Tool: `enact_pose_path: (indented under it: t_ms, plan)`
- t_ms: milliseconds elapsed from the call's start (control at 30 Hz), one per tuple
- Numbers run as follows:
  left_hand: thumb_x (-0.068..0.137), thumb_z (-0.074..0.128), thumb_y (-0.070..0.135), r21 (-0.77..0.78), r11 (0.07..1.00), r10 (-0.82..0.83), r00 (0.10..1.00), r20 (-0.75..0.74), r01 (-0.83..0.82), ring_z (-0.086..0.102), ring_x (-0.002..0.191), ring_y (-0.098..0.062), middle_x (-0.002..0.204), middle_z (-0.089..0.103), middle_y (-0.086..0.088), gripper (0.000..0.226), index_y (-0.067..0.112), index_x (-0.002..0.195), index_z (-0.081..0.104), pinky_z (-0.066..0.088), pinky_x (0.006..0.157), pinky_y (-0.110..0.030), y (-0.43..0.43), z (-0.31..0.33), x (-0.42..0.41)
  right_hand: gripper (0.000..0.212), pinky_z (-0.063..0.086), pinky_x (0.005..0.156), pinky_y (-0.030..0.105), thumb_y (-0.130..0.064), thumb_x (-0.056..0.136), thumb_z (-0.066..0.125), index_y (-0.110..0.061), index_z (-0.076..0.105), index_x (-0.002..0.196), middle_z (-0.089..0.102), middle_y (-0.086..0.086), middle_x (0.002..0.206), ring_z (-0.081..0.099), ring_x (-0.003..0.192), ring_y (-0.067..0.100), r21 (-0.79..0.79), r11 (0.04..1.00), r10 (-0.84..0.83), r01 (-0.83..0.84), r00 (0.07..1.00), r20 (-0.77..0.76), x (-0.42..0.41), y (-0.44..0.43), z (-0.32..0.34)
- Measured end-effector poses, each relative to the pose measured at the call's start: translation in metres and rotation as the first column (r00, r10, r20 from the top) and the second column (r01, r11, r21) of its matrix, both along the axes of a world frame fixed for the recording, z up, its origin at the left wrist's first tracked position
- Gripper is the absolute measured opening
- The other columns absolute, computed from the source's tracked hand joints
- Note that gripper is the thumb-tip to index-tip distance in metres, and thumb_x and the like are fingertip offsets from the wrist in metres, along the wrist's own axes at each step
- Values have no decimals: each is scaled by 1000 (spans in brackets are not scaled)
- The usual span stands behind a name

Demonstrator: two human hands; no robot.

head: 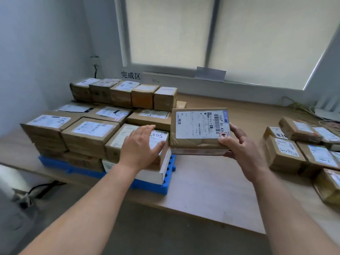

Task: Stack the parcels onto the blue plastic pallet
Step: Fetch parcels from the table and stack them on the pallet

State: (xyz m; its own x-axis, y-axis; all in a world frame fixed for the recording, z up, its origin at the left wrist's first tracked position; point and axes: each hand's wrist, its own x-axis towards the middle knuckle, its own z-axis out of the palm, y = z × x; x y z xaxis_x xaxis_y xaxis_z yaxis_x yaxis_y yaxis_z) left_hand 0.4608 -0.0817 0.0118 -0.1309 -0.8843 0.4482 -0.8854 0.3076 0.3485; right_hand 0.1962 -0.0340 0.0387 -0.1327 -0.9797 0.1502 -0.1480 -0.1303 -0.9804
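Parcel (200,130) clasped by R grip (239,144); L grip (139,146) rests flat on stacked box (117,137).

Brown parcels (90,134), white labels (200,125), blue pallet (152,186)

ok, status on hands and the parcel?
Left hand rests on front-right stacked parcel. Right hand grips labelled parcel, in the air beside the blue plastic pallet stack. Nothing between them.
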Motion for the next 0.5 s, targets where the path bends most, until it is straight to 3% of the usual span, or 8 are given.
enact_pose_path:
  t_ms: [67, 133, 367, 500]
  plan:
    - [89, 53, 53, -11, 1000, 24, 1000, 3, -23, 41, 132, -18, 142, 48, -2, 63, 18, 141, 41, 35, 105, -36, 4, 2, 35, 79, 55, 63, 25, -33, 63, 67, -24, 47, 139, 73, -11, 98, 68, 80, 5, -6, 999, 32, -32, 999, 20, 34, -1, 1]
    - [89, 51, 55, -22, 999, 47, 999, 20, -46, 42, 131, -18, 141, 48, -2, 64, 19, 141, 41, 35, 106, -37, 10, 3, 68, 79, 54, 62, 22, -32, 64, 68, -24, 47, 139, 71, -4, 106, 70, 84, 9, -9, 998, 59, -59, 997, 50, 67, -3, -1]
    - [89, 50, 57, -24, 989, 148, 986, 74, -147, 39, 133, -19, 145, 44, -1, 67, 19, 143, 38, 35, 105, -38, 20, 6, 170, 67, 60, 75, 36, -27, 78, 70, -26, 45, 140, 67, 2, 116, 70, 93, 19, 1, 990, 143, -144, 986, 82, 169, -23, -7]
    - [89, 50, 59, -19, 979, 204, 976, 78, -203, 40, 133, -19, 145, 44, -1, 68, 20, 143, 37, 36, 105, -38, 13, 8, 212, 52, 58, 80, 37, -20, 89, 63, -27, 46, 139, 65, 2, 116, 68, 98, 22, 18, 983, 179, -181, 980, 85, 209, -42, -10]
